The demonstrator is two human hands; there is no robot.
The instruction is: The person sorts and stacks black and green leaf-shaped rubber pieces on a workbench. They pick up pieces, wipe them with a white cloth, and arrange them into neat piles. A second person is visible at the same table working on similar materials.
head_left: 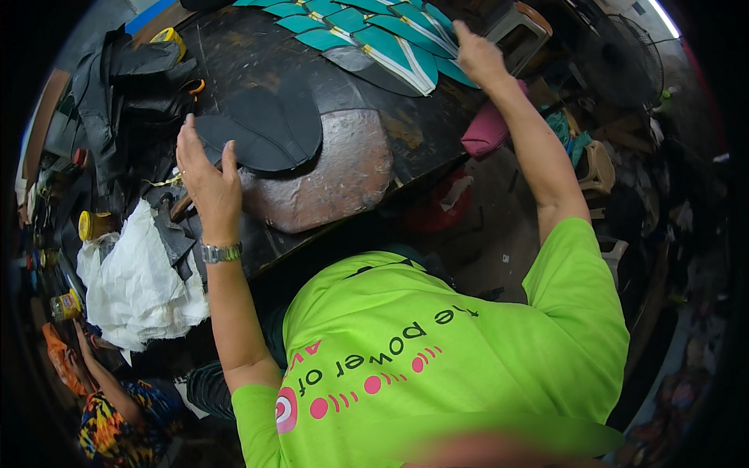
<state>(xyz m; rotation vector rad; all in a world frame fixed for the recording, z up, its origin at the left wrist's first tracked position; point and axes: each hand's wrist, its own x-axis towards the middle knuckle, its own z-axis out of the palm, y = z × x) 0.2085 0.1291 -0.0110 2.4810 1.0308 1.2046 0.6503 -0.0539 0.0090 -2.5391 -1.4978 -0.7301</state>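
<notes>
White cloth and a pink roll flank the table. Left hand, fingers and thumb apart, meets the black piece on the slab; right hand, grip unclear, is at teal pieces.

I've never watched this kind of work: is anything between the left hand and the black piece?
Nothing visible: the left hand is right at the left end of the black piece.
</notes>
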